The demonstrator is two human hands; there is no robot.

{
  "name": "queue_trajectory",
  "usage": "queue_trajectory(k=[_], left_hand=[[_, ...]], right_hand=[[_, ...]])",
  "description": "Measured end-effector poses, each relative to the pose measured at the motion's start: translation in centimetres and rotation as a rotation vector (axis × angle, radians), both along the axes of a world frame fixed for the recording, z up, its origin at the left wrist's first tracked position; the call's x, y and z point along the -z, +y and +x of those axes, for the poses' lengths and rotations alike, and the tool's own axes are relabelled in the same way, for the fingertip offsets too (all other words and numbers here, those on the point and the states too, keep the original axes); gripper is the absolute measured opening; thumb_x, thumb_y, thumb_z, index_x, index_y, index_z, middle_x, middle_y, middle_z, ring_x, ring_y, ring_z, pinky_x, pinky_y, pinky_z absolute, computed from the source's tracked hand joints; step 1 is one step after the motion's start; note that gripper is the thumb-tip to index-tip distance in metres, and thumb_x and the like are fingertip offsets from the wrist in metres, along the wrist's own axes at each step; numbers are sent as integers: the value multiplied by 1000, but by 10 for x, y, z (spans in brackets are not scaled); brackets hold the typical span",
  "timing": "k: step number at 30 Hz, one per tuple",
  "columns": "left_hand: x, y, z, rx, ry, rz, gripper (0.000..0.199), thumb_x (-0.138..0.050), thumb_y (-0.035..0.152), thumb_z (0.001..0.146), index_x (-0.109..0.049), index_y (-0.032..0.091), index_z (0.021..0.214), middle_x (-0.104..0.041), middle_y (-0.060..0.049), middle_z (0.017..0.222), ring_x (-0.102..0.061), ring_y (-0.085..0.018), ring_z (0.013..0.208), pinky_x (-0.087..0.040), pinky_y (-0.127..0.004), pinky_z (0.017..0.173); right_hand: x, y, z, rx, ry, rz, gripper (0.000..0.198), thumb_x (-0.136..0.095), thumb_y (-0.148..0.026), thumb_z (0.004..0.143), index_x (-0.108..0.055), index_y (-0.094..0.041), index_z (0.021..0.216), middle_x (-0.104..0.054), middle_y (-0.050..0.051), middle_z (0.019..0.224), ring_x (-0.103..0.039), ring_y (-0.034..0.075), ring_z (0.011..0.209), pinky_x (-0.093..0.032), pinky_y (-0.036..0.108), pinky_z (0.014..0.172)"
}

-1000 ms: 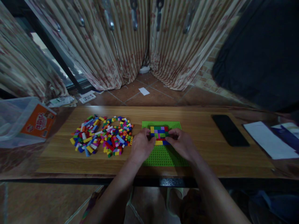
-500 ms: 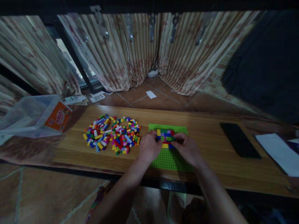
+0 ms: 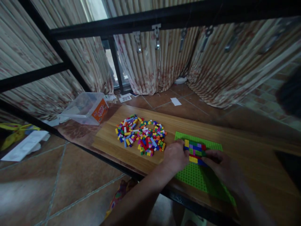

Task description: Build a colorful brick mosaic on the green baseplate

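A flat block of joined toy bricks (image 3: 194, 152) in yellow, red, blue, green and purple rests over the green studded baseplate (image 3: 191, 178); whether it is pressed onto the studs cannot be seen. My left hand (image 3: 176, 154) has its fingers curled against the block's left edge. At the opposite edge, my right hand (image 3: 222, 164) grips with thumb and fingertips. Both hands cover parts of the block's ends. Left of the baseplate lies a spread pile of loose toy bricks (image 3: 151, 138) in many colours.
The wooden board (image 3: 113, 138) lies on a low table. A clear plastic box (image 3: 82, 110) with an orange label stands beyond its left end. A dark flat object (image 3: 288, 168) lies at the right. Curtains (image 3: 150, 66) and a black metal bar (image 3: 127, 23) are behind.
The view has swung left, so everything appears further right and tilted. Both hands stay at the sides of the brick block, which keeps its place on the baseplate.
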State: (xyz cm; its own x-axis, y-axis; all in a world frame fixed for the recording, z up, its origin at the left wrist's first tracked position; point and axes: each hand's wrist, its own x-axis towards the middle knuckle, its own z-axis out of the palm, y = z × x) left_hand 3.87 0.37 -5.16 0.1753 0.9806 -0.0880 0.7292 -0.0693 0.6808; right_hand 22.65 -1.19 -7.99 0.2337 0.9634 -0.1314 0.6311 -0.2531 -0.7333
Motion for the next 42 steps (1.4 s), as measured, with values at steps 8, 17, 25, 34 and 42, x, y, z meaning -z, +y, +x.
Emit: queue_trajectory(k=[8, 17, 25, 34, 42], left_hand=[[-16, 17, -50, 55, -38, 63, 25, -51, 15, 82, -69, 22, 99, -73, -2, 94, -67, -17, 87, -53, -28, 83], [-21, 32, -122, -209, 128, 170, 30, -49, 8, 79, -72, 20, 94, -74, -4, 96, -67, -18, 87, -51, -30, 86], [-20, 36, -121, -190, 243, 202, 35, -51, 8, 77, -72, 22, 101, -72, -6, 105, -64, -20, 100, -48, -32, 94], [-7, 43, -96, -63, 297, 252, 38, -48, 3, 73, -73, 20, 95, -69, -7, 111, -58, -20, 112, -43, -32, 101], [-13, 47, -104, -91, 399, 224, 29, -47, 3, 73, -72, 17, 81, -71, -9, 94, -62, -20, 97, -42, -34, 98]], right_hand=[[-4, 2, 1, 37, -114, -5, 37, -57, -51, 69, -69, -21, 87, -73, 9, 86, -68, 29, 80, -50, 39, 70], [-6, 4, -3, 40, -225, -44, 41, -50, -54, 75, -70, -22, 91, -74, 9, 89, -67, 28, 80, -49, 39, 71], [-3, 6, -2, 42, -269, -33, 42, -49, -55, 75, -70, -22, 90, -73, 10, 84, -67, 30, 76, -49, 40, 68], [-4, 7, -3, 40, -280, -20, 43, -48, -57, 76, -70, -22, 89, -73, 10, 82, -68, 29, 74, -49, 39, 67], [-6, 7, -4, 22, -278, -34, 42, -47, -54, 79, -70, -23, 92, -74, 9, 86, -68, 29, 78, -50, 40, 70]])
